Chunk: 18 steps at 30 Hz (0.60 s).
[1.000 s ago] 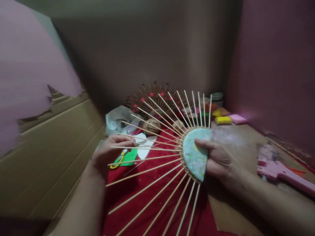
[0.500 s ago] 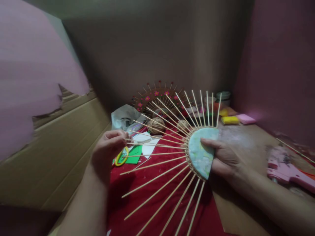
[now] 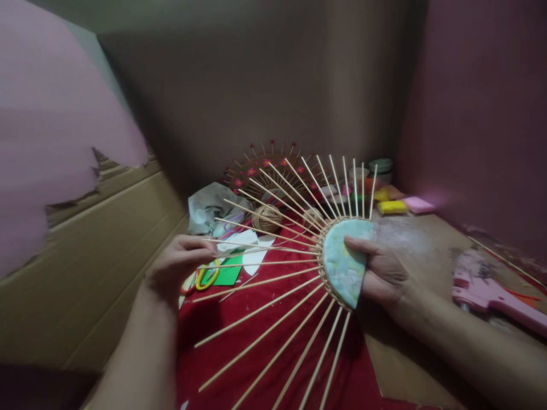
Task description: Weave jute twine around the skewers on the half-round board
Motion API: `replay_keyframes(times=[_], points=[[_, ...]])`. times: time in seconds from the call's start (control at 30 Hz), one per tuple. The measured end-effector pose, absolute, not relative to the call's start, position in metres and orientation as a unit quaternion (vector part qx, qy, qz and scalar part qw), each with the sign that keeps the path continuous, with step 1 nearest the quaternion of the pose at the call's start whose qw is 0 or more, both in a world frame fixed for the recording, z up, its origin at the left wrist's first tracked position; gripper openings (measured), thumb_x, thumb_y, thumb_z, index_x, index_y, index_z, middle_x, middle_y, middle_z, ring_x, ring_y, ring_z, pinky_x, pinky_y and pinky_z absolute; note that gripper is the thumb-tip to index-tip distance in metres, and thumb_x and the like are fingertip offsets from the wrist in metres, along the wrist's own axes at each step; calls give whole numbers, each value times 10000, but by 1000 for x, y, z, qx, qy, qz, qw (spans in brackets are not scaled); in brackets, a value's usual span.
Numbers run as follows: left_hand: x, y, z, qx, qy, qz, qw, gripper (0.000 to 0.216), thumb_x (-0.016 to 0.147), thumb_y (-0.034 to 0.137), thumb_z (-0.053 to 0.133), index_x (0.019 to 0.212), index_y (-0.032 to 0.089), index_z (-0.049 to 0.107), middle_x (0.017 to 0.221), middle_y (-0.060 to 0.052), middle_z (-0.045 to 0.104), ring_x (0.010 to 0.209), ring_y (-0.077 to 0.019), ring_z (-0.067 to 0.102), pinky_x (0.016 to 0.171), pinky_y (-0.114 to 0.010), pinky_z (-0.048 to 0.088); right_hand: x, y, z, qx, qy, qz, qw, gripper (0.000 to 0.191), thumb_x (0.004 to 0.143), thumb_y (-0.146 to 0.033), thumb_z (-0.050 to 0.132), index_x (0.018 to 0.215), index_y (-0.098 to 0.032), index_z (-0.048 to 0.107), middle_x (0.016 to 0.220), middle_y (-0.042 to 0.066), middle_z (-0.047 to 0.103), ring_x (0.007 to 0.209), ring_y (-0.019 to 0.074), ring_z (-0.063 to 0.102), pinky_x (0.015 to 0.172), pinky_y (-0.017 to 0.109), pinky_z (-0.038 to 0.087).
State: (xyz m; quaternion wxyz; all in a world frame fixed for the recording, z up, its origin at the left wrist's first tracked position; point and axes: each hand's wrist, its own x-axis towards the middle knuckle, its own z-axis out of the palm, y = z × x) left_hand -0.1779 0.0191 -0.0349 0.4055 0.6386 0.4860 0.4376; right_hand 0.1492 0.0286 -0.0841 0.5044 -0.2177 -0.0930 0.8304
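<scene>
A half-round fan frame with thin wooden sticks (image 3: 260, 307) spreading from its curved edge is held up in front of me. Its half-disc base (image 3: 342, 265) is covered in pale blue-green patterned material and rimmed with woven twine (image 3: 321, 256). My right hand (image 3: 382, 273) grips the base from its straight side, thumb on the front face and fingers behind. At the left, my left hand (image 3: 182, 259) is closed in a pinch at the outer tip of one stick; its fingertips partly hide what lies between them.
Behind stand a decorated fan piece with pink flowers (image 3: 251, 171), a twine ball (image 3: 267, 218) and a grey bag (image 3: 213, 208). Scissors (image 3: 208, 276) and green paper (image 3: 231, 269) lie on red cloth (image 3: 265, 341). A pink glue gun (image 3: 482, 290) lies right; a cardboard wall (image 3: 111, 250) rises left.
The whole view has shifted slightly. My left hand has drawn a little left and down along the stick tips, while my right hand keeps its hold on the base.
</scene>
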Motion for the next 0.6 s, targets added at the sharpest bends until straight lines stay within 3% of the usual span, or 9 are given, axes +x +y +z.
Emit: replay_keyframes(times=[0.2,0.33,0.53,0.6], points=[[-150,44,-59,671,600,110,422,229,678,353,633,691,127,665,606,-31,590,553,-140,502,496,-226,345,152,30,-86,-209,-111,835,497,188,754,-41,476,848,-150,597,692,51,691,692,208,659,844,444,463],[-141,47,-68,680,592,86,423,286,671,408,622,696,124,646,586,-11,553,525,-127,466,458,-215,305,152,30,-86,-217,-107,838,489,184,732,-49,499,805,-173,614,697,44,691,708,210,656,848,444,465],[-139,41,-56,670,579,107,452,306,702,420,607,734,118,642,635,-28,593,573,-142,519,520,-231,374,152,31,-84,-224,-101,838,487,199,712,-51,520,794,-198,625,684,30,689,683,205,651,798,429,496],[-137,38,-51,670,566,146,457,282,700,391,624,810,133,660,736,-51,632,653,-168,567,589,-252,425,152,31,-84,-217,-106,840,486,202,712,-51,527,807,-200,625,702,27,692,681,200,650,789,425,501]])
